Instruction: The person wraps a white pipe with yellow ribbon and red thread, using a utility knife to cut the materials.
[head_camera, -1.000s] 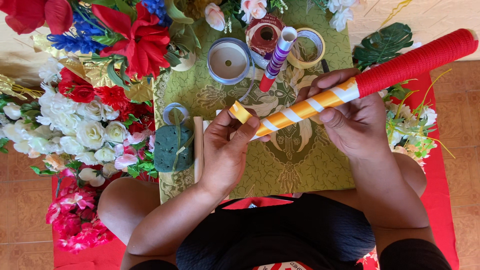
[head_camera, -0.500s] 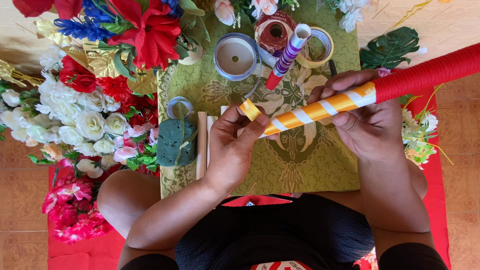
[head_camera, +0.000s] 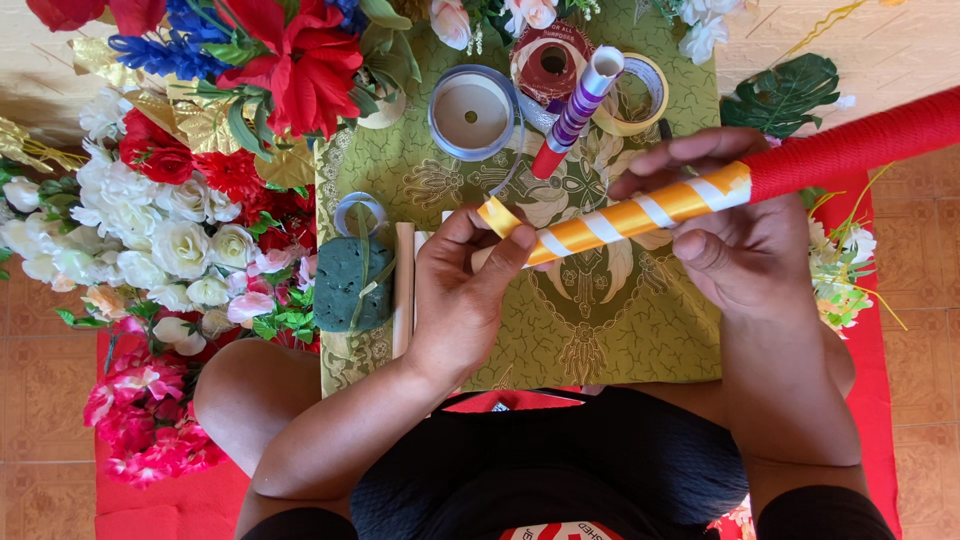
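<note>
A long stick (head_camera: 700, 185) lies slanted across the middle of the view, its far part wound in red cord and its near part wrapped in a spiral of orange and white ribbon. The right hand (head_camera: 735, 235) grasps the stick around the ribbon-wrapped stretch, fingers (head_camera: 690, 150) curled over the top and thumb pressed beneath. The left hand (head_camera: 470, 290) pinches the lower end of the stick, where the loose end of the orange ribbon (head_camera: 498, 214) folds over the tip between thumb and forefinger. Under both hands spreads a green patterned cloth (head_camera: 620, 330) laid on the floor over a red mat (head_camera: 880, 400). On the cloth's far edge sit a blue-rimmed tape spool (head_camera: 472, 112), a dark red roll (head_camera: 548, 60), a yellowish tape ring (head_camera: 648, 85) and a purple-and-white striped stick (head_camera: 580, 100). Left of the hands lie a block of dark green floral foam (head_camera: 352, 285) and a small ribbon roll (head_camera: 360, 212). Artificial flowers (head_camera: 170, 220) in white, red, pink and blue are heaped along the left side, and a green leaf (head_camera: 785, 90) lies at the upper right.
</note>
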